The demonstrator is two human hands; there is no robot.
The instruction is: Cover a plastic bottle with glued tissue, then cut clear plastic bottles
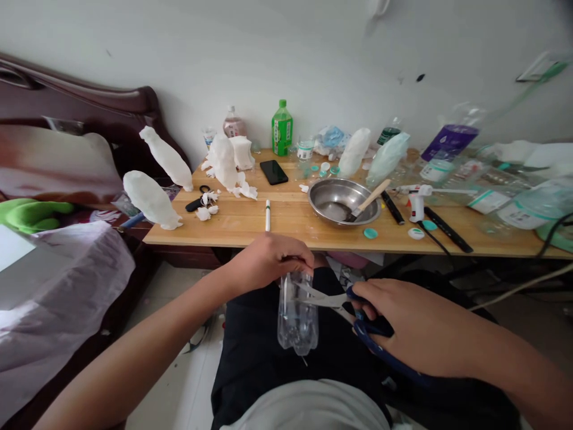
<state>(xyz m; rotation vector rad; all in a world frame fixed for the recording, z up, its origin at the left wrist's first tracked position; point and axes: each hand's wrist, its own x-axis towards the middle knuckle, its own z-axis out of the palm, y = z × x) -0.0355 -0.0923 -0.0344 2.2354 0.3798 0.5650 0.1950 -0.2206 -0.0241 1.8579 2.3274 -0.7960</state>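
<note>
A clear plastic bottle [298, 325] hangs above my lap, bottom end down. My left hand [277, 257] pinches its upper end, with the fingers covering that part. In my right hand [403, 322] is a pair of dark blue-handled scissors [329, 300]. The blades are spread and lie at the upper side of the bottle, pointing left. Whether they have gone through the plastic I cannot tell. Just beyond, on the wooden table [215, 230], lies a white marker [268, 216] with a green band.
A steel bowl [320, 200] holding a brush [371, 200] stands mid-table. To its right are a glue gun [417, 203] and several clear bottles [523, 206]. White paper-covered forms [152, 200] stand at left, a black phone [274, 172] and green bottle [282, 128] behind. A bed [67, 286] is on the left.
</note>
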